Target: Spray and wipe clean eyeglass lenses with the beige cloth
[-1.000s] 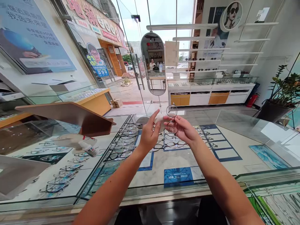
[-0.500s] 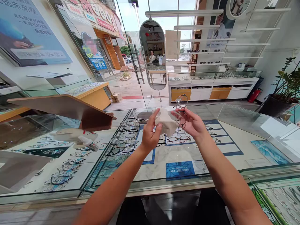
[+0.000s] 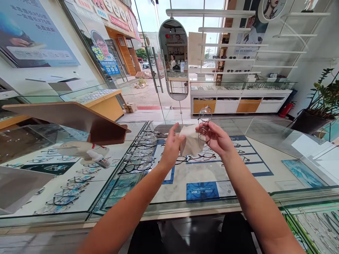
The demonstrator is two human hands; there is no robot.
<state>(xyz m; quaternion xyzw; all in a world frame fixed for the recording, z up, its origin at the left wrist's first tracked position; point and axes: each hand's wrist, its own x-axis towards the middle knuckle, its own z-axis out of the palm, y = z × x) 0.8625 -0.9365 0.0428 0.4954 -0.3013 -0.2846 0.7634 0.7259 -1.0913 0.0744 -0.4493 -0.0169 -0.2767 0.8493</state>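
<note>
Pinched in my left hand is a pale beige cloth, which hangs spread out between my two hands. My right hand grips a pair of thin round-framed glasses near their middle, one lens above the other. The cloth's right edge lies close to the lower lens and the right fingertips; whether they touch is hard to tell. Beneath both hands is a glass display counter with rows of eyeglass frames to the left and a red-dark pair just below the cloth.
A brown wooden stand rises on the left, beside a white bottle. A blue and white card lies near the counter's front edge. Beyond the counter stand an oval mirror, a display cabinet and a potted plant.
The cloth was bunched by my left hand and now hangs wider, reaching toward the glasses. My right hand keeps its hold on the glasses. The view has shifted slightly.
</note>
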